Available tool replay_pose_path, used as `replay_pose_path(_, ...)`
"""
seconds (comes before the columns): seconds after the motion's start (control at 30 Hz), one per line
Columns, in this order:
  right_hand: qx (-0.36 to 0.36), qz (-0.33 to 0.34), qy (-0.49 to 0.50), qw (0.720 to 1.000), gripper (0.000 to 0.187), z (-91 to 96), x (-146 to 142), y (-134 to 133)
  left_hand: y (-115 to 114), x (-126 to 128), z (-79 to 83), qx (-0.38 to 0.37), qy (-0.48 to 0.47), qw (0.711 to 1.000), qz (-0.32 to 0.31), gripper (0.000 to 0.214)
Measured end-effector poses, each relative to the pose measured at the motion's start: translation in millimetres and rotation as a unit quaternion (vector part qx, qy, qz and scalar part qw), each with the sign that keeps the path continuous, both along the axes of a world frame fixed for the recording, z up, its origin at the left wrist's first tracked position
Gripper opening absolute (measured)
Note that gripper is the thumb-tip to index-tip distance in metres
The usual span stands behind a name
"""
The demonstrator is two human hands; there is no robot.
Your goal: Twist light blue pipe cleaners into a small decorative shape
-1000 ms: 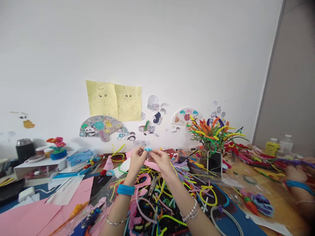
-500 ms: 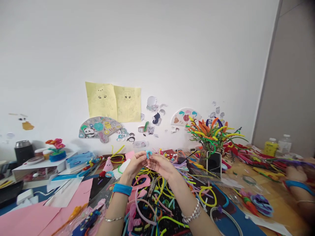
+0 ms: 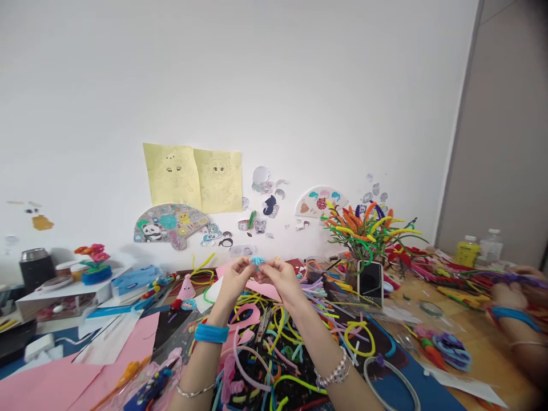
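Between the fingertips of both hands is a small light-blue fuzzy piece (image 3: 257, 260), apparently bent pipe cleaner, with several short points spreading out. My left hand (image 3: 236, 275) pinches it from the left, and a blue band circles that wrist. From the right, my right hand (image 3: 279, 278) grips it with thumb and fingers; a beaded bracelet sits further down that arm. Both hands are raised over a heap of coloured pipe cleaners (image 3: 295, 385). Scissors (image 3: 262, 324) lie in the heap just below the hands.
A vase of pipe-cleaner flowers (image 3: 363, 228) stands at right, a phone (image 3: 370, 282) before it. Another person's hand (image 3: 509, 297) is at the far right. Pink paper sheets (image 3: 55, 382) and a white box (image 3: 64, 297) are on the left; a headband (image 3: 391, 385) lies front right.
The blue piece has turned and now shows its points spread wider. My right hand has shifted its grip, its fingers now nearer the left hand. The view has shifted slightly.
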State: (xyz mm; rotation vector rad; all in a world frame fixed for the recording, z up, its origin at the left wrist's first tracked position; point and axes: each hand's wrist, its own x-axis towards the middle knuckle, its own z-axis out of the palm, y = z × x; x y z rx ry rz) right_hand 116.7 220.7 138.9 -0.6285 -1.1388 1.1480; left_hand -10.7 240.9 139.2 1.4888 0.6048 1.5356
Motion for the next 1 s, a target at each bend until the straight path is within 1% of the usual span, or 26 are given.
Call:
replay_pose_path(0.17,0.066,-0.048,-0.05,0.995,0.013,2.1,-5.2,-5.2,2.8,1.1,1.4,-0.026,-0.005,0.999,0.023,0.01)
replay_pose_path(0.23,0.08,-0.069,-0.063,0.992,0.01,2.2,-5.9,-6.3,4.7,0.3,0.9,-0.044,-0.001,0.999,0.012,0.006)
replay_pose_path(0.3,0.085,-0.081,-0.07,0.991,0.009,1.5,-6.4,-6.0,6.6,-1.0,-0.3,-0.066,0.005,0.998,-0.015,0.006)
replay_pose_path(0.43,0.077,-0.079,-0.068,0.992,0.009,-0.6,-7.6,-2.7,9.9,-5.0,-4.5,-0.11,-0.005,0.991,-0.082,0.019)
replay_pose_path(0.53,0.061,-0.061,-0.049,0.995,0.01,-1.5,-7.2,0.6,11.6,-8.3,-8.7,-0.139,-0.026,0.981,-0.134,0.016)
replay_pose_path(0.6,0.047,-0.045,-0.033,0.997,0.011,-1.9,-5.9,2.8,12.8,-9.5,-11.6,-0.151,-0.04,0.975,-0.157,0.016)
replay_pose_path(0.67,0.038,-0.033,-0.021,0.999,0.012,-1.9,-4.6,4.2,14.5,-9.7,-14.0,-0.156,-0.053,0.973,-0.163,0.018)
replay_pose_path(0.77,0.042,-0.032,-0.016,0.998,0.012,-0.7,-3.6,3.6,17.0,-8.3,-15.1,-0.152,-0.062,0.975,-0.151,0.021)
replay_pose_path(0.83,0.054,-0.046,-0.017,0.997,0.013,0.8,-4.0,1.4,17.3,-6.4,-13.4,-0.14,-0.064,0.98,-0.128,0.023)
replay_pose_path(0.9,0.069,-0.067,-0.018,0.995,0.013,2.4,-4.9,-1.4,15.2,-3.2,-10.3,-0.12,-0.068,0.987,-0.086,0.023)
replay_pose_path(1.0,0.086,-0.101,-0.012,0.991,0.014,3.6,-5.3,-3.5,6.8,2.8,-3.7,-0.075,-0.076,0.994,-0.004,0.018)
